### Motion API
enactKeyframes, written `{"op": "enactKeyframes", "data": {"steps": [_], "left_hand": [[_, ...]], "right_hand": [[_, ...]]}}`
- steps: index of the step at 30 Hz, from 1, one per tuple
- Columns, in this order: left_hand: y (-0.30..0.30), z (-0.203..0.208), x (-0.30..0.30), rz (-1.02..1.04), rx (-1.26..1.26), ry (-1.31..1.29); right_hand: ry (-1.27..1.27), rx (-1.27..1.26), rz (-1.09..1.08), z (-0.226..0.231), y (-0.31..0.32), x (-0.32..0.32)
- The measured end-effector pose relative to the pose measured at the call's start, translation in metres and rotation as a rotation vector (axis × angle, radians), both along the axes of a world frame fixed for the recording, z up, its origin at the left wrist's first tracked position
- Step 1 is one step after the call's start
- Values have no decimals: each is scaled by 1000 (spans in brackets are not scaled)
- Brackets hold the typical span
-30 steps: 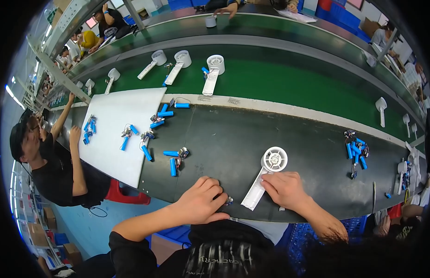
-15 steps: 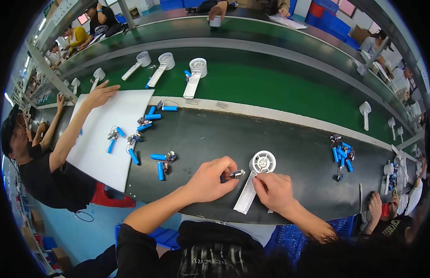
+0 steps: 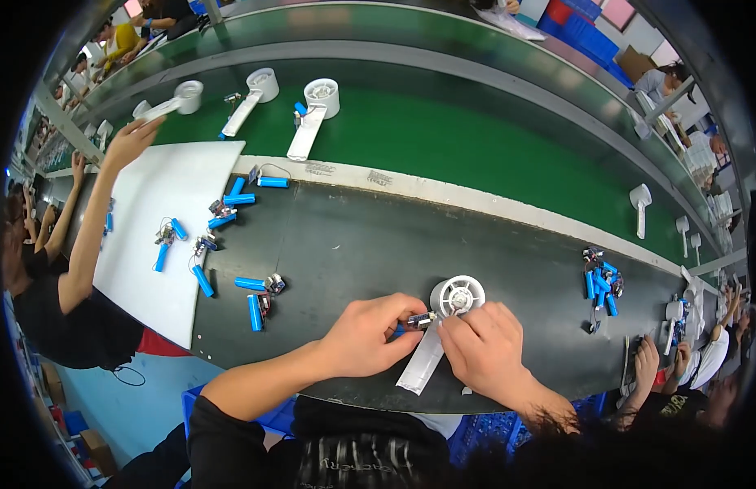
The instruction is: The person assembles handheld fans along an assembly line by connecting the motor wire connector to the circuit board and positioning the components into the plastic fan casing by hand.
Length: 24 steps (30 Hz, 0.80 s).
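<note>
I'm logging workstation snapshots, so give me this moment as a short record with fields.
Left hand: holds a small board
Right hand: at the handle of a white fan
Table: dark, under the white fan
Blue cylinders: piled at right, more at left
Belt: green, beyond the table, carrying other fans

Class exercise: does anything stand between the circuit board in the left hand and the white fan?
Nothing visible does. The board, held in the left hand, is right by the fan; whether they touch is unclear. The right hand covers part of the handle from the other side.
</note>
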<state>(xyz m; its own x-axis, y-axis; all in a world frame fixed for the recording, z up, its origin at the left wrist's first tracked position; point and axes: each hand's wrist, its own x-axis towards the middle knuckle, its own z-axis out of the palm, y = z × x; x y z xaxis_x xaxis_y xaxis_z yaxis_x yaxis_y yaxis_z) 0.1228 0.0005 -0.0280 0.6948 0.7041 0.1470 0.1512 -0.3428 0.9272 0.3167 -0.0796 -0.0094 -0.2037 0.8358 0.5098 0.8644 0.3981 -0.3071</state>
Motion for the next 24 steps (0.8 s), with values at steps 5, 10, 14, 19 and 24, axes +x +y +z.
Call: {"op": "enactKeyframes", "data": {"steps": [5, 10, 14, 19, 24], "left_hand": [[-1, 3, -4, -21, 59, -7], [-1, 1, -5, -46, 77, 13], [-2, 1, -2, -41, 181, 13], [-5, -1, -1, -15, 253, 19], [-9, -7, -1, 19, 462, 116]], "right_hand": [[129, -116, -10, -9, -17, -7], [352, -172, 0, -15, -16, -9], [391, -201, 13, -15, -16, -6], [393, -193, 22, -18, -14, -3], [365, -188, 42, -18, -14, -5]]}}
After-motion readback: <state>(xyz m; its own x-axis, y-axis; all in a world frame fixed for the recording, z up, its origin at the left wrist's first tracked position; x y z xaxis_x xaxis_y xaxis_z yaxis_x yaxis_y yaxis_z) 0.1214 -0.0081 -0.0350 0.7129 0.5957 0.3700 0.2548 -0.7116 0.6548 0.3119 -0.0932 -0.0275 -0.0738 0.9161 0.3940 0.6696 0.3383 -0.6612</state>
